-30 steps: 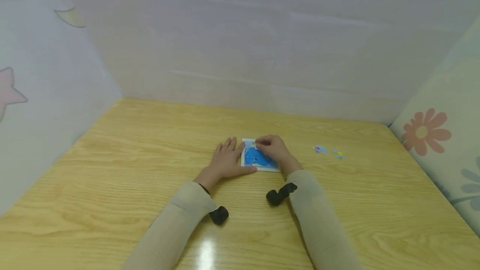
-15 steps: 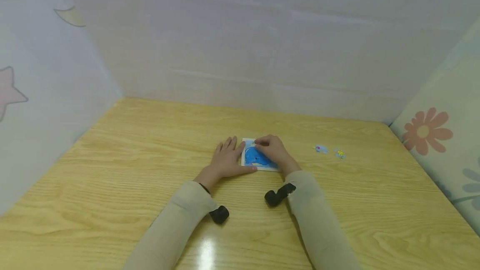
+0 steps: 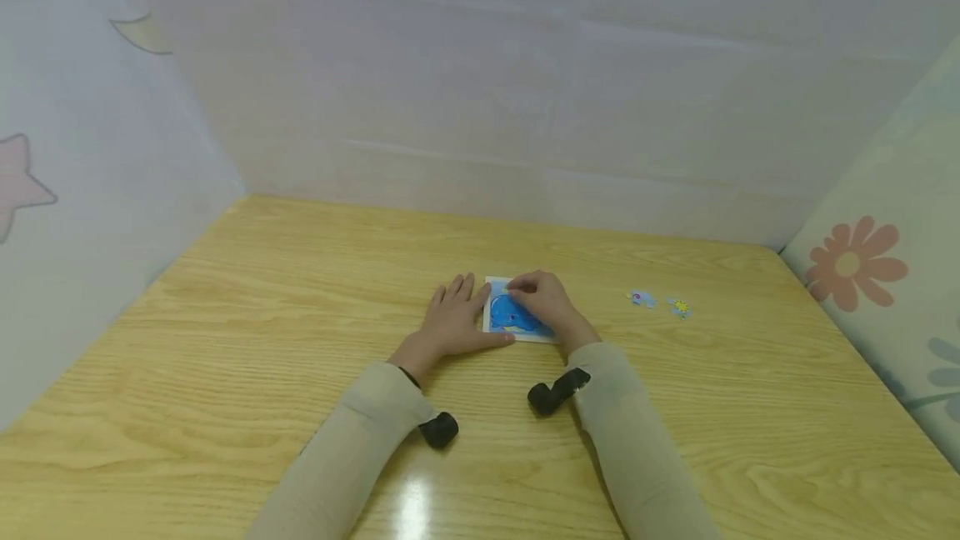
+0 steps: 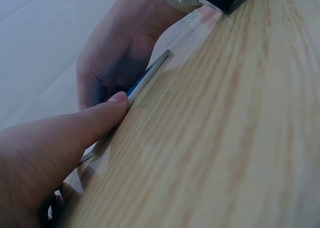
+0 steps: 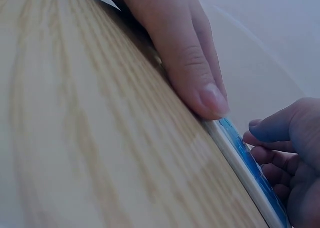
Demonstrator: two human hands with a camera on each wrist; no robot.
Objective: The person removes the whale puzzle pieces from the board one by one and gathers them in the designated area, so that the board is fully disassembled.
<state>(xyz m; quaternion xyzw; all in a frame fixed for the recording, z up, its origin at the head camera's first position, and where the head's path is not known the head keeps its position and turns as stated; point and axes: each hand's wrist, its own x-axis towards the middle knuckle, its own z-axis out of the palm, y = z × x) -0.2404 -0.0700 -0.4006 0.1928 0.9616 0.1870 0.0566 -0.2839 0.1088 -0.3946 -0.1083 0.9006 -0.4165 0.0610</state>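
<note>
1. Looking down from the head view, your left hand [image 3: 452, 322] lies flat on the table [image 3: 225, 340], fingers straight, with the thumb along the near edge of the puzzle [image 3: 517, 317]. Your right hand [image 3: 546, 300] sits on top of the puzzle with its fingers bent. It looks like they press a piece down, but the piece is hidden, so I cannot tell if they pinch it. Push softly and keep the left hand firm so the puzzle does not slide. Two loose pieces [image 3: 658, 302] wait well off to the right.

2. From the left wrist view, your thumb [image 4: 85, 125] touches the puzzle [image 4: 147, 72] edge. The right hand [image 4: 117, 47] is bent over it from the far side. Keep the board flat on the wood.

3. From the right wrist view, the left thumb [image 5: 192, 62] presses the puzzle [image 5: 245, 163] rim. Your right fingers [image 5: 280, 133] curl over the blue face, just past that thumb. The puzzle lies between both hands.
</note>
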